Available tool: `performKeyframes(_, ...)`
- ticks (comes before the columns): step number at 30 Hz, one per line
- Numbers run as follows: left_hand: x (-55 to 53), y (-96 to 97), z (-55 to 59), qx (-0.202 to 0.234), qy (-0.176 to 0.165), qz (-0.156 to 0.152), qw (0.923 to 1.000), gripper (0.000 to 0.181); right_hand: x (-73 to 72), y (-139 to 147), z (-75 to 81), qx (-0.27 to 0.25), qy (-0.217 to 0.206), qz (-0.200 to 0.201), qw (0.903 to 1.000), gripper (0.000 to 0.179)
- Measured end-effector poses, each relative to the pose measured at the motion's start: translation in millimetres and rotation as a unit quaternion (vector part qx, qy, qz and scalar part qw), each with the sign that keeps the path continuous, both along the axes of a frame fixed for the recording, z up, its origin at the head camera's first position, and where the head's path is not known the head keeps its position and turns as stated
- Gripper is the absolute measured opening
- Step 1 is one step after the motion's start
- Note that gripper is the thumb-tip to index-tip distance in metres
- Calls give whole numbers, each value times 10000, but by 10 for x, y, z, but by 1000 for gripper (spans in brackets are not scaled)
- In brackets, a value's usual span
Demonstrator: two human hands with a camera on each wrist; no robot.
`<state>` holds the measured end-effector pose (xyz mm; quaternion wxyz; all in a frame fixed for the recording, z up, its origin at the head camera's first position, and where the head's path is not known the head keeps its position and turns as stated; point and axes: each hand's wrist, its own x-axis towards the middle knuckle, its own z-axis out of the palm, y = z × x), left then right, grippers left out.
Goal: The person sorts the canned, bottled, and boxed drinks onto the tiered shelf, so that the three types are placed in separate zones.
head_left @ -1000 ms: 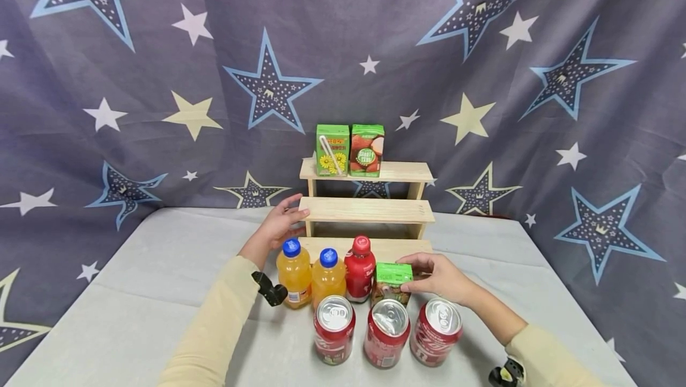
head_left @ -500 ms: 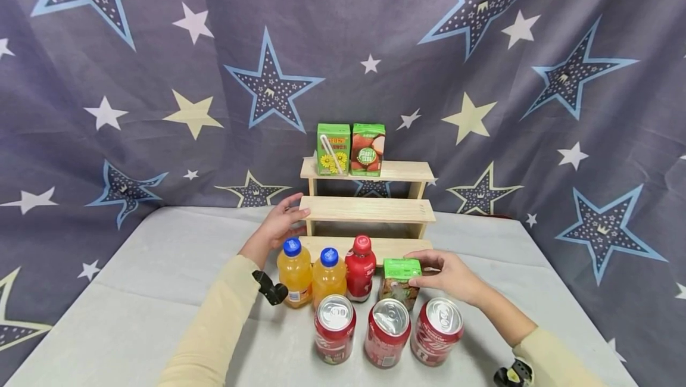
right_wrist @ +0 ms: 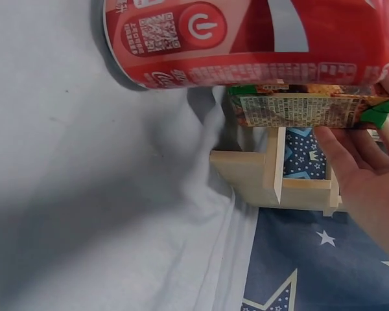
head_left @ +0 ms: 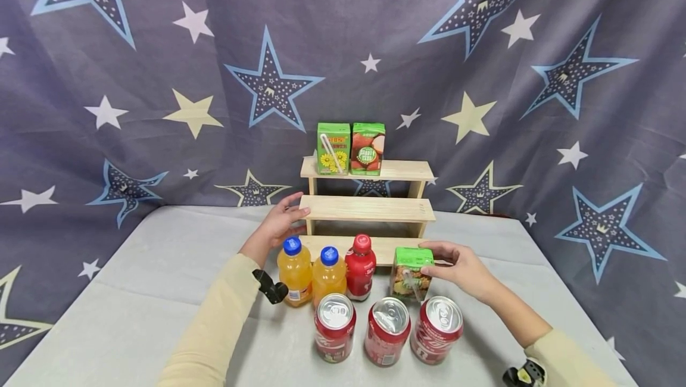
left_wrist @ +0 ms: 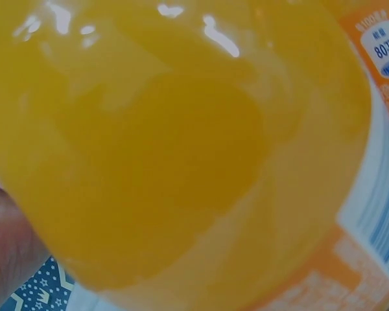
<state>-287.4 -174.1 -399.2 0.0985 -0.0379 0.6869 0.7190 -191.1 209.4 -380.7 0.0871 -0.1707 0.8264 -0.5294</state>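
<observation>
My right hand [head_left: 463, 268] pinches a small drink carton [head_left: 403, 283] with a green top and a straw on its front. The carton stands upright before the lowest tier, behind the red soda cans [head_left: 387, 339]. In the right wrist view the fingers hold the carton [right_wrist: 298, 111] by its top end, beside a can [right_wrist: 246, 45]. My left hand [head_left: 277, 223] holds the left end of the wooden three-tier shelf [head_left: 370, 209], thumb at the middle board. An orange juice bottle [left_wrist: 168, 142] fills the left wrist view and hides most of that hand.
Two blue-capped orange juice bottles [head_left: 294, 274] and a red bottle [head_left: 361, 271] stand before the shelf at left. Three cans form the front row. Two drink cartons [head_left: 333, 150] stand on the top tier. A star-patterned curtain [head_left: 407, 30] hangs behind the table [head_left: 171, 268].
My right hand has moved the carton to the right and slightly up in the head view, away from the red bottle; its straw side now shows. The left hand stays on the shelf.
</observation>
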Motion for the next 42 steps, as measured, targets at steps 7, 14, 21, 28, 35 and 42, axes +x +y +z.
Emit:
performKeyframes(7,7,7,10,2,-28,-7,10000,66,24,39,64,-74,41,-308,9995,54)
performKeyframes(14,-1,4,1,35,-18,36,10000,66,28,51,150,19,168,-583,9982,54)
performKeyframes(21,-31,-5,-32,-3,-5,14,10000,67,36,83,238,-90,161,-698,9974,56)
performKeyframes(28,-15,-6,-28,35,-36,53,10000,65,30,117,338,-47,283,-881,9957,57)
performKeyframes(35,2,-10,-14,19,-76,62,10000,65,5,126,436,-75,302,-1002,9945,57)
performKeyframes(42,-8,-2,-7,8,-16,4,10000,66,-50,151,528,-234,402,-1023,9937,57)
